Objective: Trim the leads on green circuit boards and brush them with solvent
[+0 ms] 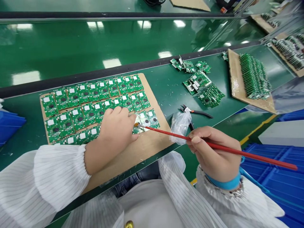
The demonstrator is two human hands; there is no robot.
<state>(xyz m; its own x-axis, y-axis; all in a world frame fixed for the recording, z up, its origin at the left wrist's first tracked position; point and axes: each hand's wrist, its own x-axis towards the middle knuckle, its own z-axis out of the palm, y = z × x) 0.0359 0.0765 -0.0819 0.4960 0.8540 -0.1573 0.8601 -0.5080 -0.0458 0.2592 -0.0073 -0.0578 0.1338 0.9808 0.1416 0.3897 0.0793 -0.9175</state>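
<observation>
My right hand (213,148) is closed in a pen-like grip round a thin brush (166,131) with a long red handle. The brush's bristle tip touches, or hangs just over, a circuit board (142,117) close to my left fingers. My left hand (117,128) lies over the lower rows of green circuit boards, its fingers curled and its thumb pointing right. Between that thumb and forefinger sits the left edge of the same board, which looks brighter than those around it. Fingertips of the left hand are partly hidden. Many boards bear a white square and a dark round spot.
The boards lie in rows on a cardboard sheet (156,142). To the right are side cutters (199,113), a clear plastic bag (180,125) and loose circuit boards (199,82). Farther right, boards stand upright on cardboard (235,76). Blue bins (11,123) flank the bench.
</observation>
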